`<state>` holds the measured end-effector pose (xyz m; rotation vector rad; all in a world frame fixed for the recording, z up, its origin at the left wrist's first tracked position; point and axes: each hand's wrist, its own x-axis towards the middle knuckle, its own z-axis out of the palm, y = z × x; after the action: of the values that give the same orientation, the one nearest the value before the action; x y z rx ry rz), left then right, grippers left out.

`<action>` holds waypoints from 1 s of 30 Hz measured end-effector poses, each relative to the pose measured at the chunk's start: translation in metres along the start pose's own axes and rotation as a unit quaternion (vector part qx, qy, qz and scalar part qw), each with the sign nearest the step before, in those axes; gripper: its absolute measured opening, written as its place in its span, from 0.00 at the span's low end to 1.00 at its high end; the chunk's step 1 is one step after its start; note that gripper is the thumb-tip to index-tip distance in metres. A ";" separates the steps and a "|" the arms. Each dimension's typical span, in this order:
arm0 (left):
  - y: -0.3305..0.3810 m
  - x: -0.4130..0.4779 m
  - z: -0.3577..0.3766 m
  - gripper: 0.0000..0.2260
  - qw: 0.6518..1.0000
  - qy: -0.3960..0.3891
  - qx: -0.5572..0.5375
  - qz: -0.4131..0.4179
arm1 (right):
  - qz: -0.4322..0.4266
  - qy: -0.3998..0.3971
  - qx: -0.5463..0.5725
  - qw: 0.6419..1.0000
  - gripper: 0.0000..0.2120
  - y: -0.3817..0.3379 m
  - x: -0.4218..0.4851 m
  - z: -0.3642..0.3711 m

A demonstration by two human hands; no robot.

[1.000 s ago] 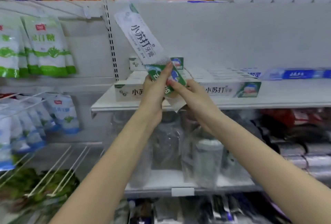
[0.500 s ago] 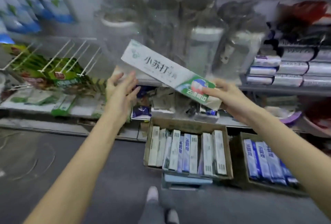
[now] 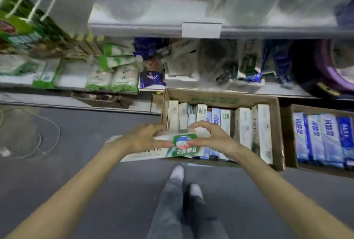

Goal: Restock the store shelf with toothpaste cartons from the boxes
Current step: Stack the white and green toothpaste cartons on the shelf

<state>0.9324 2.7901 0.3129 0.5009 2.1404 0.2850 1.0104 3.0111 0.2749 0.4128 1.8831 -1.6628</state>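
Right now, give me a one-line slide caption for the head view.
Left hand and right hand grip a green-and-white toothpaste carton over the near edge of a carton-filled cardboard box.

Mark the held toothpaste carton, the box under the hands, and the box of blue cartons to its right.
toothpaste carton (image 3: 182, 140): head view, green printed end.
open box (image 3: 214, 98): head view, far cardboard wall.
blue-carton box (image 3: 287, 135): head view, left wall.

We have one wide-angle view, worn on the head, tipped steeply down and slightly forward. It looks from standing height onto the floor (image 3: 67, 124) and the open box (image 3: 210, 95) against the shelf (image 3: 134, 28) front edge, all within arm's reach.
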 end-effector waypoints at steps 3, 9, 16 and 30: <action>-0.043 0.025 0.012 0.31 0.998 0.006 -0.057 -0.003 | 0.026 0.036 0.074 0.996 0.12 0.033 0.039 0.014; -0.123 0.052 0.031 0.34 0.984 0.061 -0.162 -0.026 | 0.045 0.175 -0.013 0.983 0.14 0.082 0.120 -0.009; -0.151 0.073 0.049 0.26 0.969 0.068 -0.233 -0.042 | 0.019 0.144 -0.210 0.967 0.21 0.104 0.174 -0.003; -0.154 0.078 0.065 0.25 0.947 0.061 -0.311 -0.050 | 0.001 0.219 -0.086 0.972 0.08 0.114 0.167 0.002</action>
<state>0.9069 2.6897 0.1606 0.0065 2.0382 0.9156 0.9477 3.0041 0.0825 0.7595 2.3200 -1.4749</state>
